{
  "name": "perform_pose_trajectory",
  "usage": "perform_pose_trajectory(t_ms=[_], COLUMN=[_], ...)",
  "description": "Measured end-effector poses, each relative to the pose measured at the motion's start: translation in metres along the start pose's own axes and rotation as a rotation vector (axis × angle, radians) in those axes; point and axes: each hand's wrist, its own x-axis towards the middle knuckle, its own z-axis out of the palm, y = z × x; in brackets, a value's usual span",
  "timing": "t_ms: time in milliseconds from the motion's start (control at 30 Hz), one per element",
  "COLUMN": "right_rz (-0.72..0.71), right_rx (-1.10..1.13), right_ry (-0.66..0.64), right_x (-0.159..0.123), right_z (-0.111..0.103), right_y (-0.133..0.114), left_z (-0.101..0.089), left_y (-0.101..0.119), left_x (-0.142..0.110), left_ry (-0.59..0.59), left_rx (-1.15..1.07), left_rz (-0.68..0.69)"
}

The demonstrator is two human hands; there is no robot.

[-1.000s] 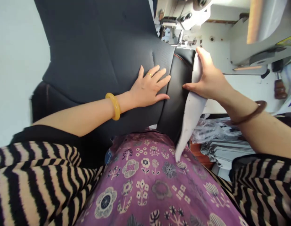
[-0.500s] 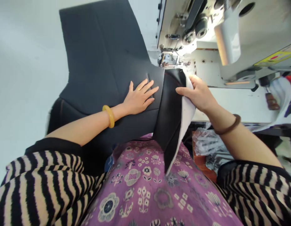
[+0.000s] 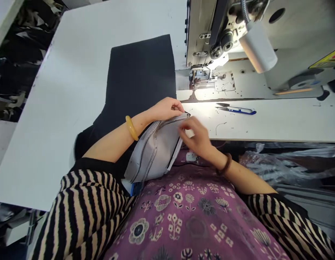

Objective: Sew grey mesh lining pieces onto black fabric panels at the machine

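A large piece of black leather-like material (image 3: 140, 72) lies on the white table to the left of the sewing machine. Part of it is folded back, so its pale grey underside (image 3: 167, 135) shows, with dark stitched seams. My left hand (image 3: 166, 109) pinches the upper corner of that folded part between thumb and fingers. My right hand (image 3: 196, 135) is blurred, its fingers curled in a pinch at the right side of the pale underside. Whatever is between those fingertips is too small to make out.
The sewing machine's needle area (image 3: 201, 77) is lit, under a white lamp (image 3: 258, 47). Blue-handled thread snips (image 3: 236, 109) lie on the white table (image 3: 286, 121) near loose thread bits. Clear plastic wrap (image 3: 281, 168) sits below the table edge at right.
The material has come away from the needle area toward me, its stitched part turned over to show the pale underside. My left hand went from lying flat to pinching; my right hand moved left and down.
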Motion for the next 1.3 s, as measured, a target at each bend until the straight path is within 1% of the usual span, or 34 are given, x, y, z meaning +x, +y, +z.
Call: perform_pose_trajectory(t_ms=[33,67,100,133,167,200,267,367,400,467,533,600,633,800,900,1000,1100,1300], right_rz=[0.138,0.269,0.372,0.435,0.461,0.461,0.419,0.303,0.265,0.198,0.151,0.135,0.145,0.314,0.405,0.495,0.558,0.583], right_rx=[0.035,0.094,0.166,0.24,0.298,0.323,0.258,-0.007,-0.098,-0.23,-0.267,-0.201,-0.13,0.388,0.562,0.629,0.648,0.626], right_ry=[0.09,0.126,0.113,0.072,0.028,0.007,0.028,0.104,0.114,0.108,0.091,0.096,0.103,0.128,0.149,0.146,0.146,0.18], right_x=[-0.003,-0.006,-0.008,-0.009,-0.009,-0.007,0.001,0.013,0.015,0.016,0.013,0.011,0.01,0.017,0.022,0.026,0.027,0.03], right_z=[-0.003,-0.005,-0.005,-0.004,-0.002,0.0,0.002,0.003,0.003,0.004,0.005,0.004,0.003,-0.008,-0.01,-0.01,-0.011,-0.01], right_y=[0.003,0.006,0.009,0.011,0.012,0.012,0.011,0.006,0.004,0.002,0.002,0.005,0.006,0.014,0.017,0.017,0.018,0.022], left_z=[0.001,0.0,-0.002,-0.004,-0.007,-0.009,-0.013,-0.012,-0.01,-0.003,0.003,0.009,0.011,0.017,0.019,0.021,0.021,0.021], left_y=[0.001,0.002,0.003,0.006,0.009,0.012,0.019,0.021,0.018,0.008,-0.003,-0.011,-0.013,-0.011,-0.013,-0.018,-0.019,-0.015], left_x=[-0.001,-0.001,-0.002,-0.002,-0.003,-0.004,-0.007,-0.008,-0.007,-0.003,0.002,0.005,0.005,0.002,0.001,0.002,0.002,0.0], left_ry=[0.001,0.002,0.007,0.014,0.026,0.041,0.063,0.073,0.077,0.087,0.099,0.11,0.114,0.091,0.07,0.066,0.061,0.003], left_rx=[0.001,-0.007,-0.023,-0.041,-0.055,-0.056,-0.006,0.084,0.063,-0.061,-0.193,-0.271,-0.287,-0.344,-0.379,-0.389,-0.388,-0.433], left_rz=[0.012,0.021,0.029,0.036,0.041,0.046,0.052,0.064,0.071,0.087,0.095,0.092,0.089,0.047,0.056,0.084,0.072,0.021])
